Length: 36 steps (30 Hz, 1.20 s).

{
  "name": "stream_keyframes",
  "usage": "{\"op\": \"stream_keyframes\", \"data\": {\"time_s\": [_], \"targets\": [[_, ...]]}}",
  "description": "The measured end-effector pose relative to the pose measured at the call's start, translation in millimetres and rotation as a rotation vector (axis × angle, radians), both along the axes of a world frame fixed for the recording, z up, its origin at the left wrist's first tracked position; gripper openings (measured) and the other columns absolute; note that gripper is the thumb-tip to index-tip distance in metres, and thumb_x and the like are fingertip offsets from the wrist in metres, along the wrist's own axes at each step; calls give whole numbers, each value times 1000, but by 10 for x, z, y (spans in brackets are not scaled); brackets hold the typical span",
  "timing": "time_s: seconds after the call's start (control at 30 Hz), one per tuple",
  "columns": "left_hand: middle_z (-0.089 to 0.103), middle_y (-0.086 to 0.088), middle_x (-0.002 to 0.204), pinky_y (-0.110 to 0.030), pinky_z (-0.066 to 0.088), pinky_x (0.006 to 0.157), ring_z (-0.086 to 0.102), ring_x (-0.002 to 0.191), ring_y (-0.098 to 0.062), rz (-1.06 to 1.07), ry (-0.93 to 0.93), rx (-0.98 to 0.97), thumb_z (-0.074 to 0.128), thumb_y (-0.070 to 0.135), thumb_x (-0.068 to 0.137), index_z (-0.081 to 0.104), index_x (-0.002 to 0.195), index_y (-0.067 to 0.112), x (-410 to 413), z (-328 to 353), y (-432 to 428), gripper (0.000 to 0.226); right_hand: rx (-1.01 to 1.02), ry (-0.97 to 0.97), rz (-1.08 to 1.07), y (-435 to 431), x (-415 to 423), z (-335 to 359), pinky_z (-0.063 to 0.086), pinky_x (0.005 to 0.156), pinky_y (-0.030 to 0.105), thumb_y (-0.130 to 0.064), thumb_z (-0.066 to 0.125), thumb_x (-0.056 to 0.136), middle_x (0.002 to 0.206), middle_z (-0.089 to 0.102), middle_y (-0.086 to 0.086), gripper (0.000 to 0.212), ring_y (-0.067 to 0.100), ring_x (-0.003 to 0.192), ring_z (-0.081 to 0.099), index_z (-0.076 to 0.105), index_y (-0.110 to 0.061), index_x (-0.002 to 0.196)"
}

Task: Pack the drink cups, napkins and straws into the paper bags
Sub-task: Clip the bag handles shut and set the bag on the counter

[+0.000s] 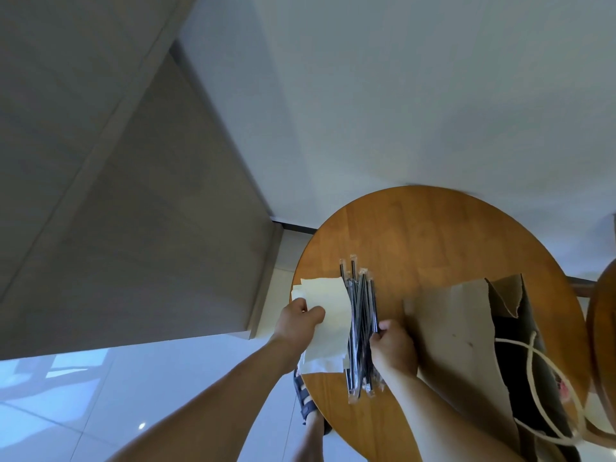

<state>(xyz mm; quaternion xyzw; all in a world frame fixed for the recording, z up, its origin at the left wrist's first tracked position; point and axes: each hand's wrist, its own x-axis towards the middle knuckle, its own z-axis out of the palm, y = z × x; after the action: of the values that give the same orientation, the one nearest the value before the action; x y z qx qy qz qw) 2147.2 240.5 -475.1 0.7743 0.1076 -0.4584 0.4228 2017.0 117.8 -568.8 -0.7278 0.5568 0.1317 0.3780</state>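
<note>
The left hand (298, 320) pinches the napkins (328, 323); the right hand (393, 350) grips a wrapped black straw (374, 306) from the pile between them, brown paper bag (466, 345) just right.

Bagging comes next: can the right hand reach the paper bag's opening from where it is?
Probably yes. The right hand, gripping the straws, sits beside the paper bag; its mouth gapes open, though the rope handles drape across it.
</note>
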Motion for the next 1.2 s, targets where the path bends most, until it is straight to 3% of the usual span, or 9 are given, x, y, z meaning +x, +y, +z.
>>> {"op": "stream_keyframes", "data": {"time_s": [0.1,0.23,0.37,0.47,0.53,0.6,0.77,1.0,1.2], "targets": [[61,-9,117,-44,54,94,60,105,-30,-16,-23,5,51,16,95,54,122,13,-14,49,-39,27,-48,-60,-21,-18,-11,113,55,75,35,-17,57,95,104,71,2,26,24,87,69,62,-17,120],[58,-9,125,-51,49,101,56,114,-31,-35,-60,-31,48,9,96,48,134,17,-14,196,-106,39,-52,-366,-65,25,78,535,47,60,19,-22,59,94,79,68,-13,11,12,78,67,65,-30,97],[68,-13,112,-51,53,94,63,105,-36,-18,-74,-126,46,0,88,62,117,12,-13,578,-249,35,25,-646,18,53,179,1172,50,60,10,-30,63,94,84,68,-27,16,-5,76,66,61,-45,86],[73,-10,95,-38,57,71,69,87,-28,26,-24,-280,44,-1,83,67,103,13,-32,919,-372,33,18,-701,44,-31,248,1552,44,62,4,-26,70,90,79,68,-28,20,-8,75,64,63,-42,81],[68,-8,79,-29,49,57,64,68,-20,48,-28,-328,48,4,82,66,87,12,-55,1131,-449,20,-2,-697,68,-107,266,1747,44,63,6,-27,72,88,73,67,-26,21,-9,74,63,61,-41,77],[68,-11,79,-32,50,61,63,69,-22,46,-63,-370,57,15,81,67,83,12,-89,1303,-519,10,-16,-710,83,-182,251,1917,44,61,7,-29,74,86,70,66,-27,20,-10,72,62,61,-41,76],[76,0,98,-42,58,83,72,94,-22,-35,-219,-442,66,23,89,71,110,20,-168,1627,-645,22,-21,-714,145,-354,143,2301,44,63,14,-31,74,86,71,68,-21,18,-7,70,63,63,-39,76],[75,-2,103,-38,59,77,72,97,-23,-114,-266,-617,63,24,94,67,116,21,-306,2142,-788,23,-100,-846,107,-701,-75,2945,47,71,11,-39,85,72,98,65,-26,47,-8,93,60,55,-40,108],[76,-2,101,-28,58,70,73,93,-20,-235,-294,-711,60,24,97,67,110,21,-527,2411,-1004,15,82,-930,252,-1033,-331,3222,59,74,29,-23,79,83,93,75,-12,18,9,87,72,72,-31,97]]}}
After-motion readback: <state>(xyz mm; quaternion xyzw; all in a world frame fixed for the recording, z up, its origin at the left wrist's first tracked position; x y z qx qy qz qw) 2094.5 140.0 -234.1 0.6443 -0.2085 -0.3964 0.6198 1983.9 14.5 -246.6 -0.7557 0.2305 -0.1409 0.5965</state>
